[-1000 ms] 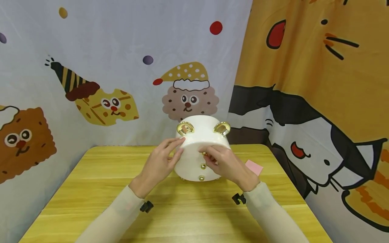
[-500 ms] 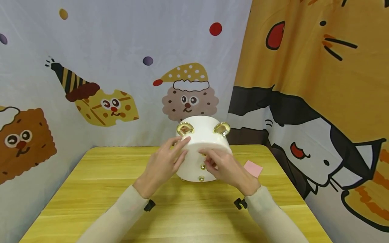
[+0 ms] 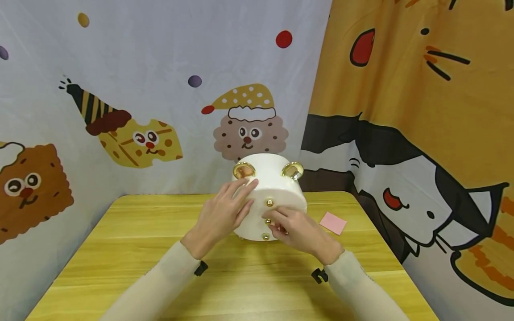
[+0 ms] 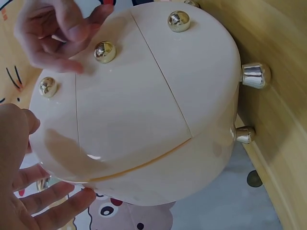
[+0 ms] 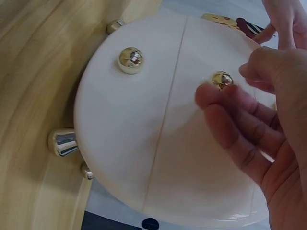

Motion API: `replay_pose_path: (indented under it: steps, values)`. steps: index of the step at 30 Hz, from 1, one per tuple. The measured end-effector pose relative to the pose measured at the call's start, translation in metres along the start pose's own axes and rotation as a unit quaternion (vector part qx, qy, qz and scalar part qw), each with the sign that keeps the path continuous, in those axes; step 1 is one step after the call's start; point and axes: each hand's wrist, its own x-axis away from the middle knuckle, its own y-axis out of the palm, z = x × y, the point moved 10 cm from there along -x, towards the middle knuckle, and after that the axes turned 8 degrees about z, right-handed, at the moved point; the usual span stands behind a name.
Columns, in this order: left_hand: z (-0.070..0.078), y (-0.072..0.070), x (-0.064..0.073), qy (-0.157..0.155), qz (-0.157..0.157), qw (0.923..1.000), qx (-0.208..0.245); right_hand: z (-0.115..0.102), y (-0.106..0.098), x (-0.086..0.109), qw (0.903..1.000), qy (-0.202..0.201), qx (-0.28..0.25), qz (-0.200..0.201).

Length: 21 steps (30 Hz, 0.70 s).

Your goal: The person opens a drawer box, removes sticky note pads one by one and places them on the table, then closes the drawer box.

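A white rounded drawer box [image 3: 275, 180] with gold ears [image 3: 292, 170] stands on the table, its front crossed by seams. Down the front run a top knob [image 3: 270, 203], a middle knob [image 4: 105, 51] and a bottom knob [image 5: 130, 60], all gold. My left hand [image 3: 221, 214] rests its extended fingers on the box's upper left edge. At the middle knob is my right hand [image 3: 297, 229], fingers loosely bent; in the right wrist view the knob shows between thumb and fingers, with no firm grip visible. The drawers look closed.
A pink paper square [image 3: 333, 223] lies on the wooden table [image 3: 132, 249] to the right of the box. Small gold feet [image 4: 255, 75] hold the box off the tabletop. A cartoon-printed curtain [image 3: 160, 53] hangs behind.
My right hand has moved down from the top knob to the middle one, uncovering the top knob. My left hand has slid rightward along the box's upper edge.
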Motion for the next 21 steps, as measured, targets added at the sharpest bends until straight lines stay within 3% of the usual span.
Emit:
replay_pose_path:
  steps: [8, 21]
  values:
    - [-0.002, -0.004, -0.002, 0.02, 0.019, 0.9995, 0.013, 0.005, 0.017, 0.004, 0.9994, 0.019, -0.012, -0.026]
    - [-0.005, -0.004, -0.004, 0.03, 0.004, 0.9994, 0.016, 0.003, 0.024, -0.002, 0.9994, 0.009, -0.023, -0.023]
